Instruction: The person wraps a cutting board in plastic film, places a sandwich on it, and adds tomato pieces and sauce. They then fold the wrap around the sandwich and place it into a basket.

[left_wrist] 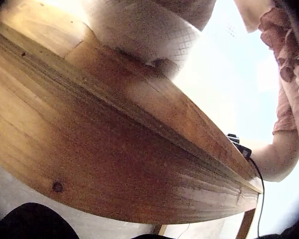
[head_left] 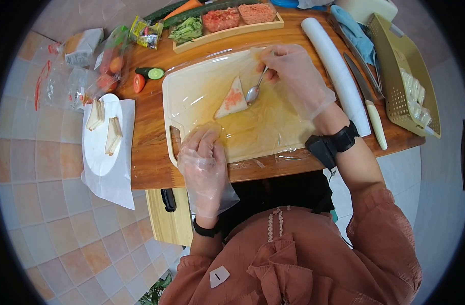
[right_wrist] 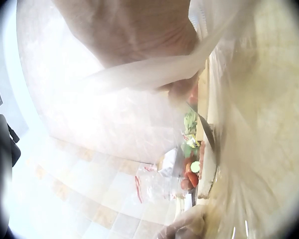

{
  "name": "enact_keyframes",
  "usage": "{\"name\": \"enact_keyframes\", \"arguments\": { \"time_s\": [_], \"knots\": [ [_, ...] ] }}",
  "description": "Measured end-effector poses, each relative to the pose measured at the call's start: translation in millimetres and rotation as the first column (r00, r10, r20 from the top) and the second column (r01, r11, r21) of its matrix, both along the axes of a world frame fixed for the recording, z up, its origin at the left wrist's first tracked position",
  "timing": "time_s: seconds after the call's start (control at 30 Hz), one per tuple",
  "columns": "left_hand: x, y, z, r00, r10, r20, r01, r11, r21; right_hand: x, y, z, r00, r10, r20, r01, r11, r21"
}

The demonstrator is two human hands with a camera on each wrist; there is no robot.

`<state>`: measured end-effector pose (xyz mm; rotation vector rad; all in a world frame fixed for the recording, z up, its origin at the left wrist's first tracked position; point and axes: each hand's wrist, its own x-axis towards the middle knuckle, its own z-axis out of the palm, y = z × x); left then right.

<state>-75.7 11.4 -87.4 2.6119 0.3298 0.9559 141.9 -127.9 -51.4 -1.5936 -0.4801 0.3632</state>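
A triangular bread piece [head_left: 231, 99] with pink-orange bits on top lies on the film-covered cutting board [head_left: 288, 122]. My gloved right hand [head_left: 299, 76] pinches the handle of a metal spoon [head_left: 252, 94], whose bowl is at the bread's right edge; the spoon [right_wrist: 205, 130] also shows in the right wrist view. My gloved left hand [head_left: 204, 162] rests on the board's near left edge, fingers bent loosely and nothing visible in them. In the left wrist view the gloved hand [left_wrist: 144, 30] is blurred and its fingertips are hidden.
On the left, two sandwich pieces [head_left: 113, 136] stand on a white plate [head_left: 101, 158]. Behind the board is a wooden tray [head_left: 232, 33] with shredded cucumber and chopped fillings. To the right lie a white roll [head_left: 336, 76], a knife [head_left: 376, 124] and a basket [head_left: 395, 96].
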Motion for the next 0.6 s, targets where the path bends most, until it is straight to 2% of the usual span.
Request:
{"name": "enact_keyframes", "arguments": {
  "time_s": [0.33, 0.43, 0.5, 0.6],
  "knots": [
    [1, -1, 4, 1.000, -0.002, -0.002, 0.002, 1.000, 0.013, 6, -2, -2, 0.999, -0.024, -0.047, 0.025, 0.999, 0.025],
    [1, -1, 4, 1.000, -0.002, 0.010, 0.002, 1.000, 0.009, 1, -3, 3, 1.000, -0.014, -0.025, 0.016, 0.997, 0.078],
    [1, -1, 4, 1.000, -0.004, 0.010, 0.004, 1.000, 0.012, -3, -2, 4, 1.000, -0.011, -0.001, 0.011, 0.980, 0.199],
    [1, -1, 4, 1.000, -0.006, 0.014, 0.006, 1.000, 0.014, -3, 0, 3, 0.998, 0.002, 0.055, -0.014, 0.977, 0.212]
  ]
}}
